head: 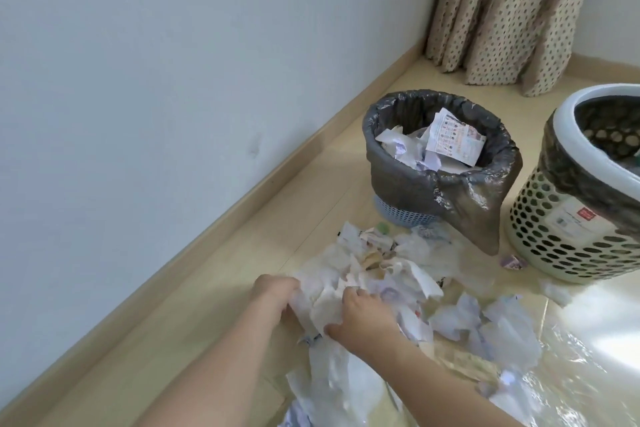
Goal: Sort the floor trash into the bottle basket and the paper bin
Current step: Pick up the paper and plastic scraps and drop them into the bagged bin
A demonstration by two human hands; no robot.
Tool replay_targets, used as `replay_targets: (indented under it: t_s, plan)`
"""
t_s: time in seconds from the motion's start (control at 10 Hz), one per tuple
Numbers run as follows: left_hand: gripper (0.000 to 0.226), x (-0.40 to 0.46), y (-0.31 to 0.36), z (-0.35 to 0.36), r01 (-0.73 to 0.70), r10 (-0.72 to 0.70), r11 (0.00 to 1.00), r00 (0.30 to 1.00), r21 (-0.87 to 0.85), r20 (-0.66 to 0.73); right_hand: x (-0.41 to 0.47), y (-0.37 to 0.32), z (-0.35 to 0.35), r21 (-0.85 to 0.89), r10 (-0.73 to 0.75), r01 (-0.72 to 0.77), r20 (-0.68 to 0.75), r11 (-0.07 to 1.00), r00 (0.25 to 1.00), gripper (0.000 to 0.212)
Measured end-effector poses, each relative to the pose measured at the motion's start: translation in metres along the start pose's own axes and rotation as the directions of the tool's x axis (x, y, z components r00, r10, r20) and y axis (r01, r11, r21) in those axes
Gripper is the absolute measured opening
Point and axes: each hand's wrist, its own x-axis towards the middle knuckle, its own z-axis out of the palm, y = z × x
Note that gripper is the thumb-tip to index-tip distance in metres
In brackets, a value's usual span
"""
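A heap of crumpled white paper (388, 270) lies on the floor in front of me. My left hand (275, 293) grips the heap's left edge, fingers curled into the paper. My right hand (360, 317) grips the paper from the near side, thumb and fingers spread around a wad. Beyond the heap stands the paper bin (401, 184), lined with a dark bag and holding crumpled sheets and a printed leaflet. To its right is the perforated cream bottle basket (540, 218), also lined with a dark bag; its contents are mostly hidden.
More crumpled paper (498, 322) lies loose to the right and near me. A small purple scrap (512, 262) sits by the basket's foot. A white wall with a wooden skirting runs along the left. Dotted curtains (512, 10) hang behind the bins.
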Motion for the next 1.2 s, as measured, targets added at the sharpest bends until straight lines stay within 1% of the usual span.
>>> replay_targets:
  t_s: [0.1,0.2,0.3,0.4,0.5,0.6,0.7,0.8,0.9,1.0,1.1,1.2]
  plan:
    - [0.015,0.008,0.001,-0.006,-0.009,0.012,0.992,1.000,-0.129,0.022,-0.002,-0.007,0.014,-0.109,-0.008,0.005,-0.019,0.994,1.000,0.074]
    - [0.002,0.001,0.004,-0.013,-0.044,0.054,0.990,0.996,-0.133,0.073,-0.006,-0.014,0.018,-0.175,-0.023,0.020,-0.017,0.984,1.000,0.079]
    - [0.002,-0.003,0.007,-0.020,-0.089,0.098,0.989,0.993,-0.118,0.067,-0.007,-0.015,0.018,-0.156,-0.076,0.066,-0.059,0.986,0.995,0.047]
    - [0.009,-0.018,0.021,-0.030,-0.139,0.153,0.980,0.985,-0.142,0.087,-0.008,-0.010,0.003,-0.085,-0.077,0.071,-0.070,0.994,0.995,0.021]
    - [0.022,-0.044,0.049,-0.042,-0.214,0.238,0.961,0.962,-0.177,0.129,-0.006,-0.001,-0.025,0.025,-0.016,0.017,-0.017,1.000,1.000,0.017]
    - [0.017,-0.067,0.074,-0.050,-0.281,0.302,0.948,0.943,-0.151,0.139,-0.008,0.010,-0.070,0.190,-0.012,0.008,0.017,0.982,1.000,0.018]
    - [0.017,-0.094,0.110,-0.058,-0.372,0.374,0.927,0.920,-0.037,0.117,-0.013,0.015,-0.125,0.207,-0.088,0.074,0.057,0.976,0.995,0.016]
    - [0.029,-0.111,0.143,-0.063,-0.463,0.461,0.886,0.885,0.024,0.057,-0.022,0.024,-0.176,0.170,-0.121,0.122,-0.014,0.978,0.993,0.024]
    - [0.019,-0.125,0.177,-0.062,-0.538,0.537,0.840,0.843,0.072,0.033,-0.039,0.036,-0.221,0.008,-0.154,0.155,-0.096,0.988,0.983,0.024]
    - [0.012,-0.140,0.218,-0.052,-0.600,0.601,0.789,0.798,0.131,0.039,-0.046,0.066,-0.269,0.649,0.204,0.201,-0.492,0.734,0.846,0.026]
    - [0.037,-0.156,0.259,-0.036,-0.640,0.634,0.758,0.768,0.126,0.089,-0.037,0.099,-0.284,0.535,0.140,0.271,-0.606,0.800,0.783,0.027]
    - [0.036,-0.163,0.300,-0.014,-0.680,0.664,0.717,0.733,0.155,0.145,-0.028,0.129,-0.291,0.413,0.196,0.141,-0.672,0.900,0.714,0.024]
